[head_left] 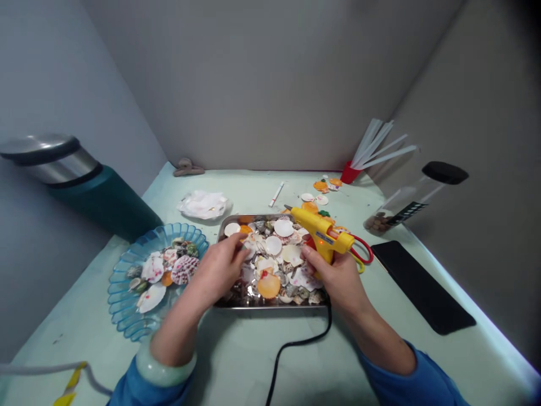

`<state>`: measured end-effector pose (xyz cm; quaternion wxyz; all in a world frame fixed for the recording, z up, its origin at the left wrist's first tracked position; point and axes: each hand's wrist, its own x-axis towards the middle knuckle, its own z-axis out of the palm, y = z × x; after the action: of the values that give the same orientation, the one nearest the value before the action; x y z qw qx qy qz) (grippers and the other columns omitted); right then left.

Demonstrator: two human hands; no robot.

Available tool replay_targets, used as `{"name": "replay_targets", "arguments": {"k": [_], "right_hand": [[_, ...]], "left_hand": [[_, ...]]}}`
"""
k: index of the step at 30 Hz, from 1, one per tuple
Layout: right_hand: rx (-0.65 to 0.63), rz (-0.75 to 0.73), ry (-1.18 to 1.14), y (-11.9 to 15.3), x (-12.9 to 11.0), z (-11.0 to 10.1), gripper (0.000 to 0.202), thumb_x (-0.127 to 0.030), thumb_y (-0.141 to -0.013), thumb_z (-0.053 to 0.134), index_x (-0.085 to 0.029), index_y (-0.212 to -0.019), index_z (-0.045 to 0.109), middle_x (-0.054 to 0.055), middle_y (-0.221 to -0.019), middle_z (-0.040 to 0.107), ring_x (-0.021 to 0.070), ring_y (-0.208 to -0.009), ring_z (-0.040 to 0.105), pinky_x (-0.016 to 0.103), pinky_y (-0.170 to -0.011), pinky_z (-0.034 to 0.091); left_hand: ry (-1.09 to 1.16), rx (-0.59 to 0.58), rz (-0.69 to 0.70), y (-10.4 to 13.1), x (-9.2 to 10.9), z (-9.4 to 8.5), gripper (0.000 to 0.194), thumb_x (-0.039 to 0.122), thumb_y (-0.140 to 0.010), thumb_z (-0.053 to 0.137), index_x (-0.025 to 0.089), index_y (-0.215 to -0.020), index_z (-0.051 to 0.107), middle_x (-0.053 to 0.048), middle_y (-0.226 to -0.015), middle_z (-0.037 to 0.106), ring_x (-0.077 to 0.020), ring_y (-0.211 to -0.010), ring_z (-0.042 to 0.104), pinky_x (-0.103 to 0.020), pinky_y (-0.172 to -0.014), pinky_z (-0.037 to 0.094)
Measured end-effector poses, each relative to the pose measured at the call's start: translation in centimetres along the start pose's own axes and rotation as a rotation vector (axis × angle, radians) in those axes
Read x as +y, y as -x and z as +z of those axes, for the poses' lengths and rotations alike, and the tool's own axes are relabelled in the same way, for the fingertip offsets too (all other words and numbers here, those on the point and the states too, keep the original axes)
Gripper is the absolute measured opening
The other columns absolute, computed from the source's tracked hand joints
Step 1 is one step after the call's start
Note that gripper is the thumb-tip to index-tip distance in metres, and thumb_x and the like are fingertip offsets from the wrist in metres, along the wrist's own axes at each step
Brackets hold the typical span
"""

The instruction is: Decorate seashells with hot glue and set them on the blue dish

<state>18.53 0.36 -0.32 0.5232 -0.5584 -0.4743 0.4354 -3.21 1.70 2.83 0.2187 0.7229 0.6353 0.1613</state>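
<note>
The right hand (340,277) hides most of the glue gun's (315,221) handle, gripping it over the right side of the tray (270,307), nozzle aimed left and away. The gun partly covers the scissors (369,252). The left hand (220,264) reaches in from the left, back upward, thumb and forefinger bent close together above the shells (268,286); whether they pinch one, I cannot tell. Both sleeves and the black cord (281,352) run off the bottom edge.
</note>
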Motion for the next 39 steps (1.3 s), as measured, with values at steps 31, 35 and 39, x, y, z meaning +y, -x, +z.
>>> {"name": "replay_targets", "arguments": {"k": [31,35,39], "right_hand": [[0.006,0.014,0.031,0.0,0.0,0.0,0.019,-0.034,-0.075,0.070,-0.018,-0.074,0.061,-0.004,-0.054,0.054,0.0125,-0.047,0.048,0.025,-0.043,0.038],[0.003,0.017,0.032,-0.1,-0.1,0.1,0.019,-0.034,-0.074,0.069,-0.018,-0.074,0.061,-0.004,-0.053,0.053,0.0123,-0.046,0.047,0.025,-0.043,0.038],[0.005,0.017,0.036,-0.1,-0.2,0.1,0.019,-0.034,-0.075,0.069,-0.018,-0.074,0.060,-0.004,-0.054,0.053,0.0120,-0.047,0.047,0.025,-0.043,0.037]], "left_hand": [[-0.244,-0.158,0.213,0.4,-0.5,0.0,0.022,0.014,-0.087,0.045,0.017,-0.089,0.067,-0.009,-0.093,0.063,-0.0224,-0.086,0.062,-0.033,-0.078,0.045],[-0.241,-0.206,0.219,0.9,-0.5,-0.6,0.027,0.010,-0.086,0.042,0.018,-0.086,0.067,-0.009,-0.093,0.063,-0.0213,-0.089,0.062,-0.031,-0.080,0.045],[-0.253,-0.286,0.237,1.3,-0.4,-0.4,0.020,0.009,-0.081,0.048,0.017,-0.084,0.066,-0.008,-0.093,0.061,-0.0204,-0.087,0.061,-0.030,-0.078,0.045]]}}
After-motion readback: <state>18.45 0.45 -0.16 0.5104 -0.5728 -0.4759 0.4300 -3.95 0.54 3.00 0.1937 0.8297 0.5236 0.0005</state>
